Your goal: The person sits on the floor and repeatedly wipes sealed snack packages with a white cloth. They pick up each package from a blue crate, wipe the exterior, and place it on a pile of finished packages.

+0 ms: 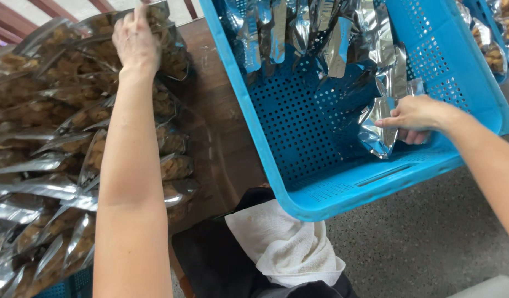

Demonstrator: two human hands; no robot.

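Silver foil pouch (377, 128), crinkled and flat, sits inside the blue crate (320, 182) at its near right corner. Your right hand (414, 117) pinches it, grip closed on the pouch. Your left hand (134, 38), arm outstretched, clasps a filled bag (169, 52) atop the pile (50, 138) on the bench (221, 127).

Left hand (134, 38) fingertips and top snack bag (165, 33) cut off by upper edge.
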